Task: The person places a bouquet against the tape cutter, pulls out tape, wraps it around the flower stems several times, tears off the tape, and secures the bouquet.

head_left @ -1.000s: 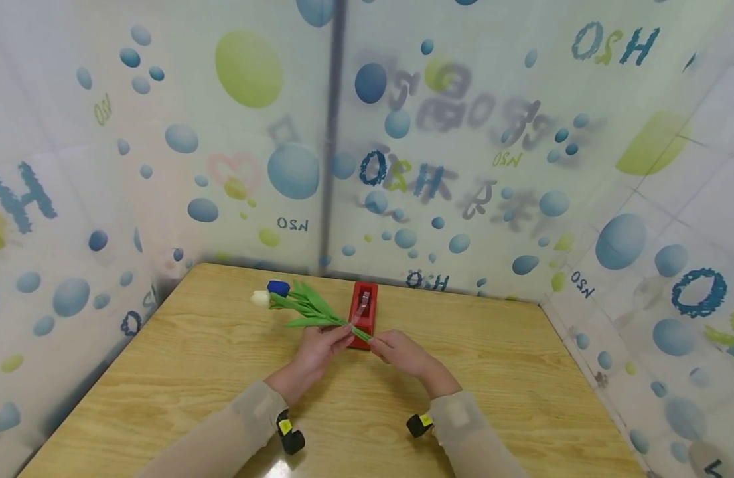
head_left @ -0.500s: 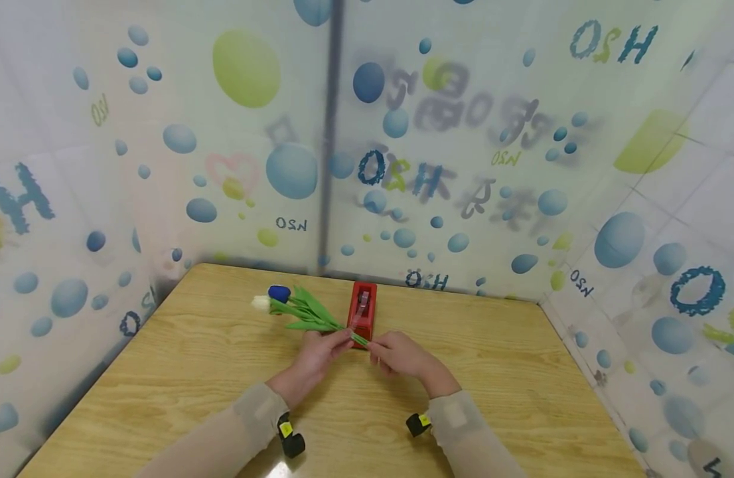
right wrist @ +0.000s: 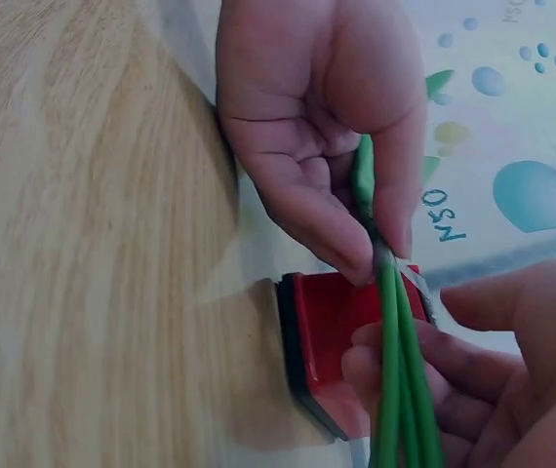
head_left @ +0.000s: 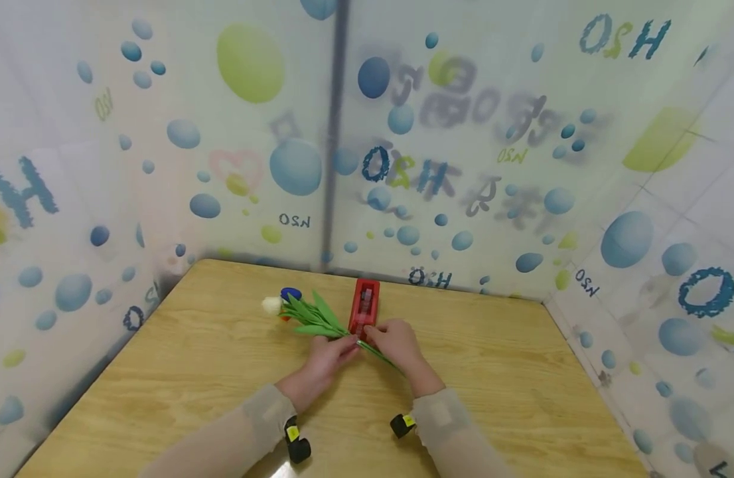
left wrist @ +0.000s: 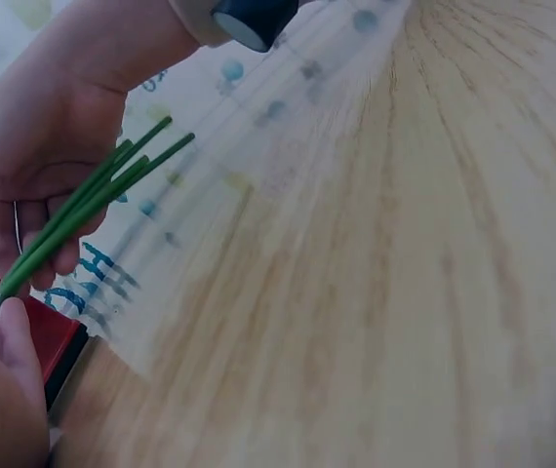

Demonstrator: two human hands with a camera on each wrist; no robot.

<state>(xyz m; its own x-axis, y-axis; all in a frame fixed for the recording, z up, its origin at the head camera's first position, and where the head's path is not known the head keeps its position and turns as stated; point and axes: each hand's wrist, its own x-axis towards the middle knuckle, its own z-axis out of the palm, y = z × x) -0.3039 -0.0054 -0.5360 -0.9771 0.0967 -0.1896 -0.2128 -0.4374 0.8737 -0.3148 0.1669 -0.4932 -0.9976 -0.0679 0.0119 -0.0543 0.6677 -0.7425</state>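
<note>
My left hand [head_left: 325, 364] pinches a bunch of artificial tulips [head_left: 316, 317] partway along the green stems [right wrist: 400, 380]. A white bloom [head_left: 272, 305] and a blue bloom [head_left: 291, 293] point left; a bit of orange shows beneath them. Clear tape [right wrist: 417, 281] sticks to the stems at the left fingertips. Just behind the stems is a red tape dispenser [head_left: 367, 297]. My right hand [head_left: 397, 342] is beside the stems near the dispenser's front. In the right wrist view its thumb and fingers are apart, with the fingers loosely bent behind the stems.
The wooden table [head_left: 492, 372] reaches back to a wall sheet [head_left: 480, 133] printed with blue and green dots. A black wrist camera [head_left: 298, 450] hangs at the left cuff, and another camera [head_left: 401, 425] at the right cuff.
My right hand has let go of the stem ends and moved up and slightly left, towards the tape and dispenser. The left hand keeps its grip; the flowers have shifted slightly right.
</note>
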